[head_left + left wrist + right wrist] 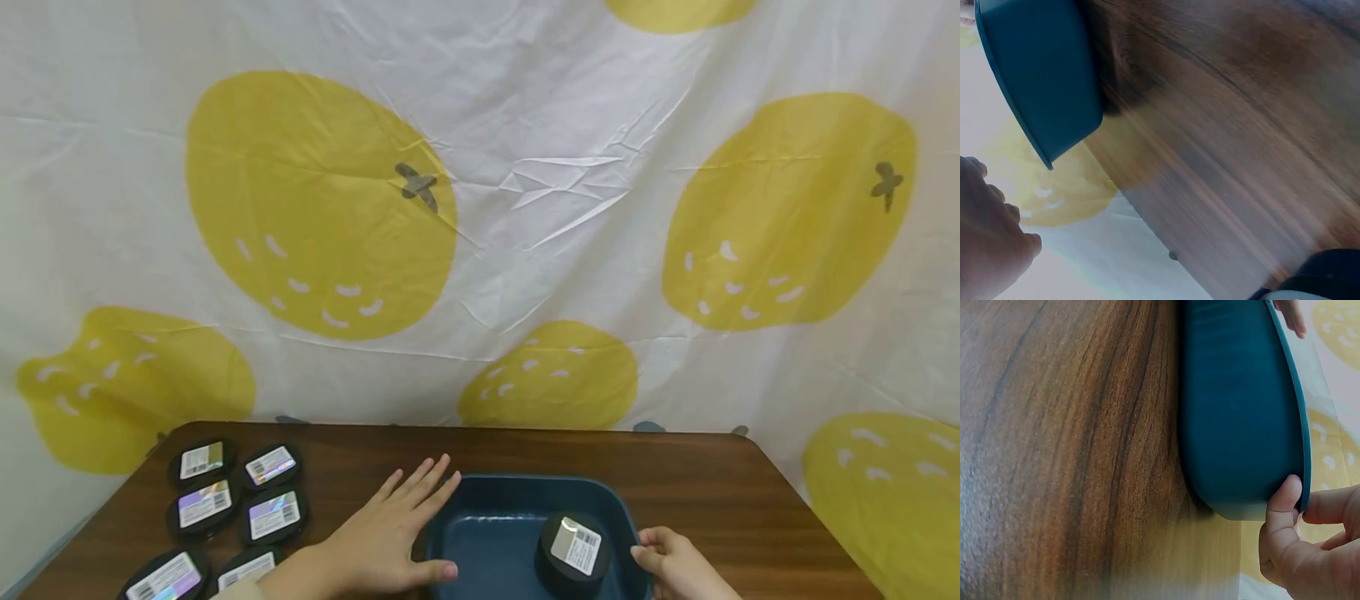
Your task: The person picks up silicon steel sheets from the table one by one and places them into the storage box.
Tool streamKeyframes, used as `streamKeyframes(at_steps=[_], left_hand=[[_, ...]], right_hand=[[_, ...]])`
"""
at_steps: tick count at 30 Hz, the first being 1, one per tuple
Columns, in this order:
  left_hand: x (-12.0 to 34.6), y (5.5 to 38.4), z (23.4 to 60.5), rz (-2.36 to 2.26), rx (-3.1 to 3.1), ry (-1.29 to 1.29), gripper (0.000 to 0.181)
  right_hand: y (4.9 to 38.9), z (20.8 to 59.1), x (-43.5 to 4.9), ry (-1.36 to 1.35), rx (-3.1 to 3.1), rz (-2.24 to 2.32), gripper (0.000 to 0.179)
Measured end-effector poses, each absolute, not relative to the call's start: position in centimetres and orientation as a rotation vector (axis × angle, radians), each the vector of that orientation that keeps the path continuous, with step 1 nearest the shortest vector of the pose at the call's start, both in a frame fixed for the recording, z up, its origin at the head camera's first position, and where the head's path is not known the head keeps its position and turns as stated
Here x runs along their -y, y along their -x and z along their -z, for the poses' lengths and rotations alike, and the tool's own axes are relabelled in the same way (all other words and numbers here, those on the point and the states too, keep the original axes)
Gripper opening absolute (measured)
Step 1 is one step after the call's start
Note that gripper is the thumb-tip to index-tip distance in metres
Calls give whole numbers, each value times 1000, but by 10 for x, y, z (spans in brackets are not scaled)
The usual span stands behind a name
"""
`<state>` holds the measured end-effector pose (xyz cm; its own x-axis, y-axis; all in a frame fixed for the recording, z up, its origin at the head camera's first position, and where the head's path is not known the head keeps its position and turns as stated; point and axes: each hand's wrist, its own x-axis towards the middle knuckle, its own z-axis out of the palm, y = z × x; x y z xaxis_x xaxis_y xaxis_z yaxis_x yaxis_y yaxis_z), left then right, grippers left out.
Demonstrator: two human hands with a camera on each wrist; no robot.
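A dark blue rectangular tray (491, 554) with rounded corners stands on the table. Inside it, toward the right, lies one round black tub (576, 552) with a white barcode label facing up. My right hand (678, 563) pinches the tray's right rim between thumb and fingers, plain in the right wrist view, where the hand (1310, 544) grips the rim near a corner. With fingers spread and straight, my left hand (397, 533) hovers at the tray's left edge. In the left wrist view this hand (988, 240) appears apart from the tray wall (1041, 69).
Several more round black tubs (273, 515) with barcode labels stand in two columns on the left of the brown wooden table (720, 479). Behind the table hangs a white curtain (555, 250) printed with yellow fruit. The lowest tubs are cut off by the frame.
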<state>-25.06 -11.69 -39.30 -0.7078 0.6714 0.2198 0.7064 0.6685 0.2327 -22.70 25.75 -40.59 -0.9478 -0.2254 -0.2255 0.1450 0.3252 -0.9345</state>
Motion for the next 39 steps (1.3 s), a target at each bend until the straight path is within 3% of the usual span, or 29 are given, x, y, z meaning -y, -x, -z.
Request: streamKeyframes(at_steps=[28,39], left_hand=[[159,247,422,247,2522,1093,106],[182,241,437,241,2508,943,109]], right_hand=[[222,407,-256,93,-2294,1714,28],[222,407,-255,103,-2309,1724,32]])
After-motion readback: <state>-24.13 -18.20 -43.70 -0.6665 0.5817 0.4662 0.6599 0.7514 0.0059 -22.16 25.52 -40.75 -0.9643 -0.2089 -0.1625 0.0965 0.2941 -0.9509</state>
